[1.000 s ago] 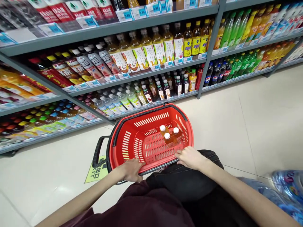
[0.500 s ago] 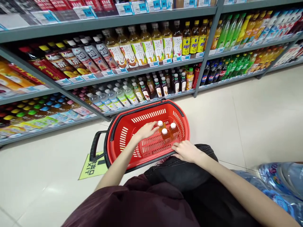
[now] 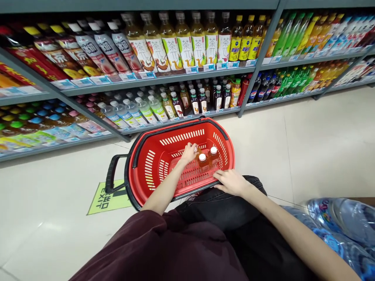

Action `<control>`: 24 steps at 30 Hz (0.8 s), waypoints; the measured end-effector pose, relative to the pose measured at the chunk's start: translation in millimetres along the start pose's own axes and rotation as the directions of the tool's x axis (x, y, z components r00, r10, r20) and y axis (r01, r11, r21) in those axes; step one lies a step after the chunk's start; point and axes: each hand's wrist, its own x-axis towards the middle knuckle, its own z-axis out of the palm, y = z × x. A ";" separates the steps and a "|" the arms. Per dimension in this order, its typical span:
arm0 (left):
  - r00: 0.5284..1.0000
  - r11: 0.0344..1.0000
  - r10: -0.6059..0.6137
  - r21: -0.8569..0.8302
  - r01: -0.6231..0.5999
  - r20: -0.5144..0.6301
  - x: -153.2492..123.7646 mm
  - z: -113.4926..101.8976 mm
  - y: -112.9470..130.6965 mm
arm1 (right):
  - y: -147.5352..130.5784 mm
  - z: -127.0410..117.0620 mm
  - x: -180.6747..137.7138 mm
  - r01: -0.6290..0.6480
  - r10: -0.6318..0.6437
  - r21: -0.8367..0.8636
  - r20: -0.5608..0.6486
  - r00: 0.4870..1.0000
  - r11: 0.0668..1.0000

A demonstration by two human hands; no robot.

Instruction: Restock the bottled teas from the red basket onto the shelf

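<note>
Inside the red shopping basket (image 3: 140, 168) stand three small bottles of amber drink with white caps. My left hand (image 3: 189, 152) reaches in and closes its fingers around the top of the rear bottle (image 3: 199, 150), hiding most of it. Close by are the front bottle (image 3: 203, 164) and the right bottle (image 3: 213, 157), both upright and untouched. At the near right side, my right hand (image 3: 230, 182) grips the basket's rim, thumb outside and fingers over the edge.
Drink shelves (image 3: 158, 80) full of bottles run along the far side. The basket's black pull handle (image 3: 113, 173) sticks out left over a yellow-green exit sign (image 3: 108, 201) on the tiled floor. Large water bottles (image 3: 342, 222) lie at the right, near my arm.
My left hand has moved from beside the rear bottle's cap to closing around its top. My right hand stays on the rim. The view has tilted down slightly.
</note>
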 end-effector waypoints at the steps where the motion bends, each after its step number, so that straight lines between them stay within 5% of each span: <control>1: 1.000 1.000 -0.019 0.000 0.019 -0.007 0.5 0.9 -0.5 | -0.5 -0.5 0.1 -0.001 0.001 -0.001 0.004 1.000 1.000; 10: 0.988 0.994 -0.109 0.007 0.110 -0.108 -9.9 -12.4 -5.4 | 0.7 0.0 0.6 0.008 -0.009 0.016 0.009 1.000 1.000; 18: 0.943 0.997 -0.037 0.058 0.060 -0.331 -30.7 -78.1 15.5 | 2.3 0.1 2.8 0.038 -0.037 0.032 -0.032 0.999 0.999; 20: 0.910 0.997 0.018 0.073 0.013 -0.414 -42.1 -98.7 24.4 | 1.0 -1.0 2.1 0.031 -0.027 0.068 -0.067 0.997 0.997; 24: 0.748 0.975 0.216 0.099 -0.199 -0.628 -71.8 -133.9 44.2 | 3.4 1.4 -0.1 -0.036 0.078 0.243 -0.166 0.983 0.969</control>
